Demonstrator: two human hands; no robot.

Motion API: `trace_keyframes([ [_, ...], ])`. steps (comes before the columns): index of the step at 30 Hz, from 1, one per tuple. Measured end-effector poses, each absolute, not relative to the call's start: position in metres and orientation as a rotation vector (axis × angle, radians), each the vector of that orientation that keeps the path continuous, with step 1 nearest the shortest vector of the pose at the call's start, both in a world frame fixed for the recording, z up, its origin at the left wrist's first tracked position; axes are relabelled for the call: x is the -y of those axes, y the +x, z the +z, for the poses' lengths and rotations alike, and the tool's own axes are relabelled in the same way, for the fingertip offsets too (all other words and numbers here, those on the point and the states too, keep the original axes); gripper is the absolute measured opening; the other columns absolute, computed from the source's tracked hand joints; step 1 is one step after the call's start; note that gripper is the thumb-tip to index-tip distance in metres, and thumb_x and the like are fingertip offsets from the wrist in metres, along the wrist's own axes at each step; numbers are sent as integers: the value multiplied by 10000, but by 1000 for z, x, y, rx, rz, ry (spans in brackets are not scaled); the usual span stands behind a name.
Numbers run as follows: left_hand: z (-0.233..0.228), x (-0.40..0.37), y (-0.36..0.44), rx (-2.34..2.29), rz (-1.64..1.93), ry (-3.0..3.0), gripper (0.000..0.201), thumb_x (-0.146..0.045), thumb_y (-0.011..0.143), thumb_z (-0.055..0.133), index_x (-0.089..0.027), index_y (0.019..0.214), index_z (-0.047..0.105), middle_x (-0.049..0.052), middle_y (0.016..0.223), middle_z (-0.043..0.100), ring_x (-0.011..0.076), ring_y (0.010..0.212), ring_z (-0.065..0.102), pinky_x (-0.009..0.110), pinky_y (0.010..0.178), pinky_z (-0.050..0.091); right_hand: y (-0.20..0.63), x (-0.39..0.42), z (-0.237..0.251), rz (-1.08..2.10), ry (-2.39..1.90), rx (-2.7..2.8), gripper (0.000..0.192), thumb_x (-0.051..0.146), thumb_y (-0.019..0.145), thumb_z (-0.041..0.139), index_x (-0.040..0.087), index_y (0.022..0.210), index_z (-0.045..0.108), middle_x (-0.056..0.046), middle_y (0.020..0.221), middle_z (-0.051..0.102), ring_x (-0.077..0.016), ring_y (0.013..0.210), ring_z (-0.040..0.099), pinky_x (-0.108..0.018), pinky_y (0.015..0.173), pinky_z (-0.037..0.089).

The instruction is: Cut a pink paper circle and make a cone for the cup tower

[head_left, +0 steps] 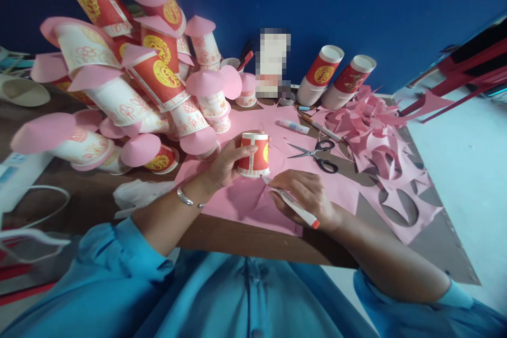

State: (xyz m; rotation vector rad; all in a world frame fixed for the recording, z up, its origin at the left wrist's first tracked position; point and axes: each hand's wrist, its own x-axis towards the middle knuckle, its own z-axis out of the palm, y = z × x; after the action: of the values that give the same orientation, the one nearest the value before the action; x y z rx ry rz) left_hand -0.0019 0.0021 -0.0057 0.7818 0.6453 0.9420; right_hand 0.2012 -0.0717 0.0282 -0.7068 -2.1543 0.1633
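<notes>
My left hand (224, 163) grips a red and white paper cup (254, 154) that stands upside down on a pink paper sheet (241, 198). A silver bracelet circles that wrist. My right hand (307, 194) holds a white pen with an orange end (295, 205). Its tip touches the paper right beside the cup's rim.
A big cluster of paper cups topped with pink paper cones (130, 79) fills the left of the wooden table (91, 195). Black scissors (319, 153), a glue stick (293, 127) and a pencil lie behind the cup. Two cup stacks (336, 76) lean at the back. Pink paper offcuts (380, 153) cover the right.
</notes>
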Motion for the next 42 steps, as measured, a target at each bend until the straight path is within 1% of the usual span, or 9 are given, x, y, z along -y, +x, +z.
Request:
trace_keyframes([
  [5,-5,-2,-2,-644,943,774,492,-304,747,840,-201,1203,690,87,1152,741,214,965,685,332,824,534,201,71,26,143,-703,2148,156,103,917,652,164,1057,621,-65,815,748,-199,761,756,-307,673,627],
  [14,-5,-2,-3,-634,930,789,480,-290,767,817,-200,1217,674,99,1210,724,228,994,677,344,825,531,201,72,28,134,-733,2142,145,117,929,631,188,1054,611,-50,807,745,-181,729,740,-296,648,614],
  [17,-5,-2,-3,-638,946,772,489,-291,752,831,-200,1208,678,92,1184,723,228,1006,669,345,840,531,202,72,29,163,-731,2152,145,113,920,629,190,1042,618,-43,803,746,-179,724,739,-290,652,611],
  [21,-4,-1,-3,-633,949,791,483,-287,734,842,-210,1188,696,66,1110,724,203,942,662,327,817,528,201,72,29,206,-732,2158,138,109,909,633,185,1024,625,-48,803,746,-185,718,741,-290,640,605],
  [25,-2,-1,-3,-639,954,796,477,-293,754,822,-221,1209,703,56,1102,727,196,937,663,312,816,524,202,73,30,200,-707,2140,149,99,905,638,186,1024,624,-43,795,746,-186,712,739,-294,639,608],
  [31,-2,-3,-3,-641,963,764,478,-305,775,781,-194,1235,710,76,1125,746,225,987,680,320,833,525,203,74,31,147,-703,2096,200,86,892,664,194,1056,621,-39,801,744,-190,736,746,-301,656,624],
  [36,-4,-4,-4,-643,935,754,482,-315,786,746,-180,1247,696,100,1157,750,270,1033,689,367,853,544,202,72,31,139,-687,2116,184,79,891,661,167,1046,619,-60,786,743,-202,732,749,-312,653,627],
  [38,-4,-4,-4,-651,937,751,481,-316,784,746,-180,1242,695,106,1166,750,282,1057,688,379,866,551,202,72,31,134,-686,2118,173,87,902,653,174,1047,616,-55,791,745,-196,735,749,-310,653,628],
  [42,-2,-4,-3,-649,930,744,489,-328,754,761,-175,1216,705,110,1148,754,286,1036,697,379,839,558,201,72,31,147,-707,2134,158,104,922,632,195,1050,617,-39,797,746,-181,734,748,-298,649,624],
])
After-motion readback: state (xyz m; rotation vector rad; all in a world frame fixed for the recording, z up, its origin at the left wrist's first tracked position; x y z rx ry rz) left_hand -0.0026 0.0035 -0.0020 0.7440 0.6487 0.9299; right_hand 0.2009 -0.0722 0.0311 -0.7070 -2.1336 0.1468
